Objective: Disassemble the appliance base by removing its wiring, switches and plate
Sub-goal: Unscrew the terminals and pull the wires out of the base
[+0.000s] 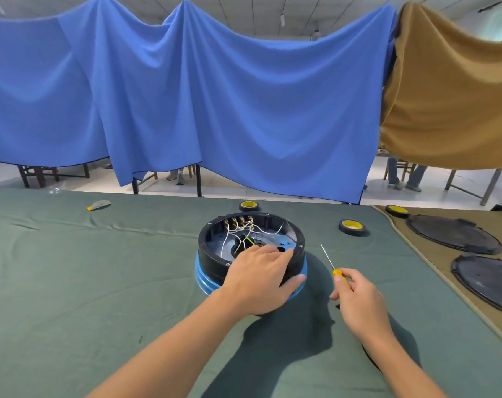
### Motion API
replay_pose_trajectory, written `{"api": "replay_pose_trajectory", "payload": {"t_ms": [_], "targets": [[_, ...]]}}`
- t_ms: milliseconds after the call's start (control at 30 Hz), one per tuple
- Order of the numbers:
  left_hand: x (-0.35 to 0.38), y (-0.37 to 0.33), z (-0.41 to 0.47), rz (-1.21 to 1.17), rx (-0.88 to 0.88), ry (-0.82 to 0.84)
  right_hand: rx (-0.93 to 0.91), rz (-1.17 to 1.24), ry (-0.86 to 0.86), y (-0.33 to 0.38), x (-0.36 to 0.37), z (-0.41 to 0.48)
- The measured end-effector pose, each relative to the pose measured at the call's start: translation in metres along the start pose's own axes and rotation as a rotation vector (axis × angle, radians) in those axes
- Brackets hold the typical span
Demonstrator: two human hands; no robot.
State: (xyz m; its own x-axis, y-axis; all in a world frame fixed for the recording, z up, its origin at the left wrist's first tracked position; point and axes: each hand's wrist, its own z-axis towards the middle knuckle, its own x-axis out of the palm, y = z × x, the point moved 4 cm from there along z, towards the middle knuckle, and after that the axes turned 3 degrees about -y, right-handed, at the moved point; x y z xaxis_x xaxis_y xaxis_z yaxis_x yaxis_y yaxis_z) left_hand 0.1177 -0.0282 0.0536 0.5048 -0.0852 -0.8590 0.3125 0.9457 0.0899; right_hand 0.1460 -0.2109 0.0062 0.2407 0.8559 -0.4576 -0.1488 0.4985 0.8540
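Note:
The round appliance base (215,248) stands upside down on the green cloth, black on top with a blue ring below. Inside it, white wires (238,231) run from a row of switches (239,221) at the far wall, beside a yellow-green wire. My left hand (261,278) lies over the near rim, fingers reaching inside and thumb against the outer wall. My right hand (359,300) holds a yellow-handled screwdriver (334,270) to the right of the base, its thin shaft pointing up and away, clear of the base.
Three rolls of black tape with yellow cores lie behind and right of the base (249,206) (351,226) (396,211). Two black round plates (453,232) (488,280) rest on the brown cloth at right. A small grey-yellow item (98,205) lies far left.

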Motion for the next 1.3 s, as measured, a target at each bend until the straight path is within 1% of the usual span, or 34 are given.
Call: {"api": "replay_pose_trajectory", "payload": {"t_ms": [100,167,300,367,500,567,633,700,767,833,900,967,1033,1067,1133,1167,1233,1300], "targets": [[-0.010,0.022,-0.014,-0.131,-0.006,0.043,0.001,-0.004,0.002,0.001,-0.001,-0.001],[-0.013,0.028,-0.015,-0.152,-0.062,0.058,0.002,-0.001,-0.001,0.003,-0.002,-0.002],[-0.011,0.014,0.005,-0.100,-0.267,0.015,-0.014,-0.003,-0.010,0.004,-0.002,-0.003],[-0.003,-0.002,0.018,-0.056,-0.316,0.002,-0.031,0.009,-0.019,0.006,-0.003,-0.004],[0.015,-0.021,0.027,0.023,-0.379,0.037,-0.082,0.071,-0.074,0.016,-0.010,-0.003],[0.020,-0.021,0.023,0.112,-0.334,0.015,-0.128,0.097,-0.098,0.025,-0.014,-0.001],[0.019,-0.019,0.018,0.161,-0.236,-0.014,-0.168,0.118,-0.099,0.036,-0.016,0.004],[0.015,-0.013,0.013,0.136,-0.151,-0.023,-0.199,0.120,-0.064,0.049,-0.015,0.011],[0.009,-0.004,0.006,0.088,-0.089,-0.021,-0.219,0.103,0.014,0.062,-0.012,0.019],[0.002,0.007,-0.003,0.009,-0.041,0.001,-0.246,0.017,0.097,0.073,-0.009,0.028],[-0.005,0.019,-0.011,-0.094,-0.020,0.092,-0.290,-0.160,0.146,0.082,-0.006,0.036],[-0.011,0.030,-0.013,-0.187,-0.022,0.234,-0.305,-0.275,0.174,0.089,-0.003,0.042],[-0.016,0.035,-0.010,-0.175,-0.014,0.338,-0.273,-0.336,0.215,0.090,0.000,0.047],[-0.018,0.035,-0.006,-0.131,-0.020,0.354,-0.260,-0.393,0.229,0.089,0.001,0.049],[-0.019,0.028,0.004,-0.036,-0.084,0.329,-0.259,-0.491,0.231,0.088,0.002,0.054],[-0.017,0.022,0.010,-0.013,-0.134,0.294,-0.269,-0.493,0.225,0.088,0.002,0.055],[-0.012,0.004,0.024,-0.032,-0.220,0.178,-0.288,-0.427,0.223,0.088,0.001,0.057],[-0.006,-0.010,0.035,-0.027,-0.237,0.072,-0.298,-0.378,0.225,0.087,-0.002,0.057]]}}
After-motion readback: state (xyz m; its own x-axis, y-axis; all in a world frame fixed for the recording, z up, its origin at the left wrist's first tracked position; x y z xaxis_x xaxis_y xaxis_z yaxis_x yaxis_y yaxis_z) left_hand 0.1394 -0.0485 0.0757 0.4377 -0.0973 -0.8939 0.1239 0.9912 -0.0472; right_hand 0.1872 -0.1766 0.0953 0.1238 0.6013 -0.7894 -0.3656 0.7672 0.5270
